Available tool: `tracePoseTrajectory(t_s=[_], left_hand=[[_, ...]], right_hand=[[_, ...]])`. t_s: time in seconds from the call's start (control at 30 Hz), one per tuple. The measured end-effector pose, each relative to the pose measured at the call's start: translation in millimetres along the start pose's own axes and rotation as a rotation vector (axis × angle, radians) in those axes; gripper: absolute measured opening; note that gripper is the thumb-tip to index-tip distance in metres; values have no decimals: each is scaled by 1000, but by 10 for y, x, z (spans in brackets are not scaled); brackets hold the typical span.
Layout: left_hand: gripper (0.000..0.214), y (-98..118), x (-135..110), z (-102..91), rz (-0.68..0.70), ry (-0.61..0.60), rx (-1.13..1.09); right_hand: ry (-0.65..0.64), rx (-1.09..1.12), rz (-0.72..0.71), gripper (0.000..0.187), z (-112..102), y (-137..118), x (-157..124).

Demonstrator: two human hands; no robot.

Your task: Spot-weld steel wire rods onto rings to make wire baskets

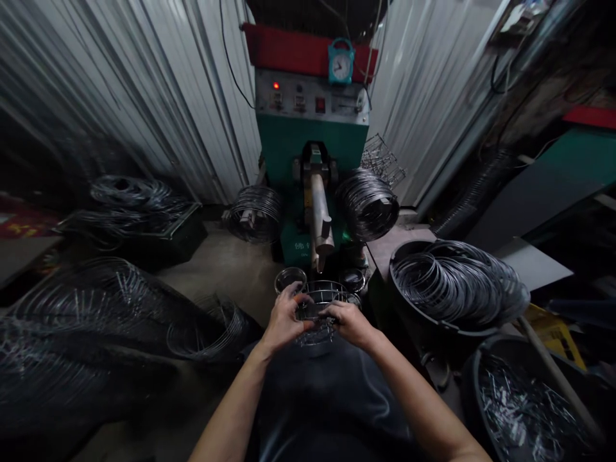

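Note:
A small round wire basket (321,296) is held in front of my chest, just below the arm of a green welding machine (312,147). My left hand (285,317) grips the basket's left side, fingers curled over its rim. On the right side, my right hand (350,321) is closed on the rim and wires. A loose wire ring (290,278) lies just beyond my left hand. The machine's metal arm (319,218) points down at the basket.
A black tub of wire rings (457,289) stands to the right, and another tub of short metal pieces (524,404) at lower right. Stacked wire frames (96,308) fill the left floor. Wire coils (368,202) hang beside the machine. Corrugated metal walls stand behind.

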State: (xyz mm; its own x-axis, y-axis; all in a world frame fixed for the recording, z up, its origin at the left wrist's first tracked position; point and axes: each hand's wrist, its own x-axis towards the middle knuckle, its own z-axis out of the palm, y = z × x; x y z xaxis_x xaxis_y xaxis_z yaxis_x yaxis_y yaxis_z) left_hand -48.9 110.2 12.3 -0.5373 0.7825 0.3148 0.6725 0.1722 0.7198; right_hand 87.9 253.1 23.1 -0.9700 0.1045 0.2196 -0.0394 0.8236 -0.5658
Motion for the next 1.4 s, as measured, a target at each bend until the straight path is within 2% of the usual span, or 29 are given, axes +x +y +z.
tracePoseTrajectory(t_s=[0.27, 0.43, 0.57, 0.67, 0.77, 0.97, 1.1, 1.3, 1.4], left_hand=[[36, -160, 190, -29, 24, 8, -23], [35, -192, 355, -30, 38, 36, -20], [37, -171, 472, -46, -4, -6, -31], [37, -145, 492, -46, -23, -21, -57], [37, -136, 489, -34, -42, -9, -44], [37, -155, 494, -17, -36, -22, -13], [39, -110, 483, -5, -35, 22, 62], [36, -155, 619, 26, -90, 31, 13], [37, -204, 665, 48, -104, 62, -4]], right_hand=[[12, -14, -34, 43, -23, 81, 202], [25, -42, -29, 38, -91, 134, 331], [50, -45, -16, 32, -146, 150, 411], [79, -40, -8, 26, -139, 151, 418], [92, -73, 5, 32, -116, 152, 402], [70, -119, 32, 32, -113, 144, 380], [50, -155, 49, 32, -124, 154, 368], [44, -191, 106, 27, -185, 189, 537], [125, -123, 124, 28, -168, 172, 533]])
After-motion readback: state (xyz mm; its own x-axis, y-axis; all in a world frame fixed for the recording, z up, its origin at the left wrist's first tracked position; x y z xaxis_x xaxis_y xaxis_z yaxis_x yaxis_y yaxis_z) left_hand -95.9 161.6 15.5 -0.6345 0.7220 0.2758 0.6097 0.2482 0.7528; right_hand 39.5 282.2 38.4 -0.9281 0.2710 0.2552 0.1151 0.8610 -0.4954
